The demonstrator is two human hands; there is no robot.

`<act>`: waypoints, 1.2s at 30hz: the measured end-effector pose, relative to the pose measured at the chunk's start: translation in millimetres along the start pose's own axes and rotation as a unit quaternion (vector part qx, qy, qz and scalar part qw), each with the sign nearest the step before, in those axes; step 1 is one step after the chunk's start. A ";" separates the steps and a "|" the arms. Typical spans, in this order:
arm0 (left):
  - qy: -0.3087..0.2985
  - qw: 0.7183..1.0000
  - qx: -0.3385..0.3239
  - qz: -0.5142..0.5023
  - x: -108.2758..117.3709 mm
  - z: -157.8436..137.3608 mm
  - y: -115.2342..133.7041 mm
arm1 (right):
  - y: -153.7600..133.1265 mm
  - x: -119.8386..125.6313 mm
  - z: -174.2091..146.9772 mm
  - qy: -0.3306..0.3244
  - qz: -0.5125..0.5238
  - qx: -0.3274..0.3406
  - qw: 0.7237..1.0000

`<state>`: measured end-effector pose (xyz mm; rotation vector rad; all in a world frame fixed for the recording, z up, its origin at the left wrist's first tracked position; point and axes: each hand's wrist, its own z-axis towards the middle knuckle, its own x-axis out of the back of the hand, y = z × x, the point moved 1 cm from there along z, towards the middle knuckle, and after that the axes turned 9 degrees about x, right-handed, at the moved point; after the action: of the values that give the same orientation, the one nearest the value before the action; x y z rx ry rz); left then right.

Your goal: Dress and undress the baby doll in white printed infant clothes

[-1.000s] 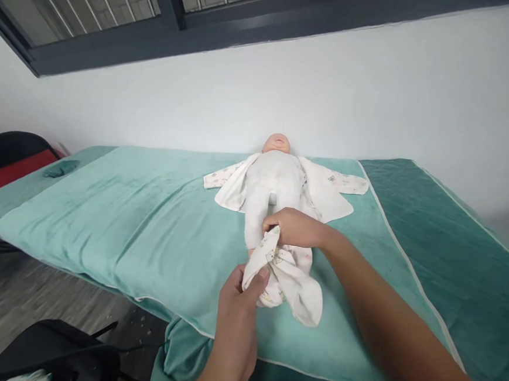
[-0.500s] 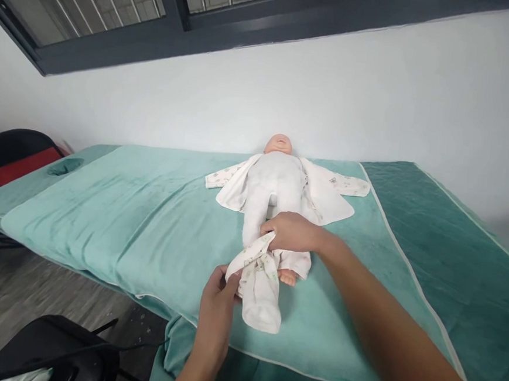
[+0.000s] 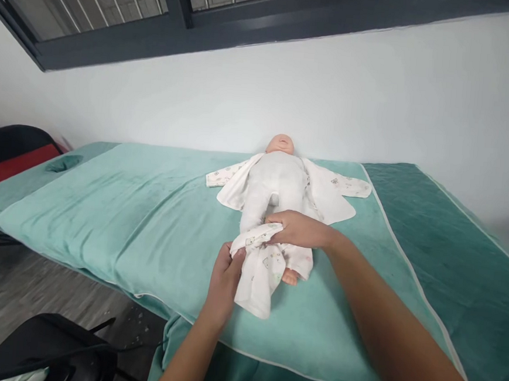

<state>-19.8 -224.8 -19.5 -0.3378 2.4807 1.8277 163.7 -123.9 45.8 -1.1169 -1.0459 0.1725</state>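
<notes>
A baby doll [image 3: 277,177] with a white cloth body lies on its back, its head toward the wall. Under it a white patterned baby jacket [image 3: 333,197] is spread, both sleeves stretched outward. My left hand [image 3: 226,276] grips one side of the waistband of white printed baby pants [image 3: 258,287]. On the other side of that waistband, my right hand [image 3: 298,229] is closed. The band crosses the doll's leg at the left, whose foot is hidden in the cloth. A bare foot [image 3: 290,277] shows past the cuff at the right.
A green sheet [image 3: 103,214] covers the massage bed, which has a face hole [image 3: 64,164] at its left end. Black chairs [image 3: 52,345] stand at the lower left and far left. Behind the bed rises a white wall [image 3: 354,93] below a dark-framed window.
Both hands have drawn the pants' waistband up along the doll's leg, away from me. My left hand moved up most, and the hanging pant leg shifted upward with it.
</notes>
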 end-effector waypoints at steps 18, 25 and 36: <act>0.068 0.941 -0.167 0.288 4.0 80.9 32.4 | 15.4 -4.6 10.6 0.097 0.067 -0.072 0.990; 0.077 0.901 -0.242 0.350 -2.9 102.6 41.5 | 16.0 -2.6 14.0 0.176 0.011 -0.081 0.981; 0.103 0.887 -0.269 0.359 -5.5 106.4 36.1 | 19.1 -5.5 22.1 0.260 -0.037 -0.137 0.955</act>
<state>-31.7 -112.9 -17.0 0.4914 2.3407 2.9035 150.9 -103.5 28.3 -1.2790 -0.6458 -0.3253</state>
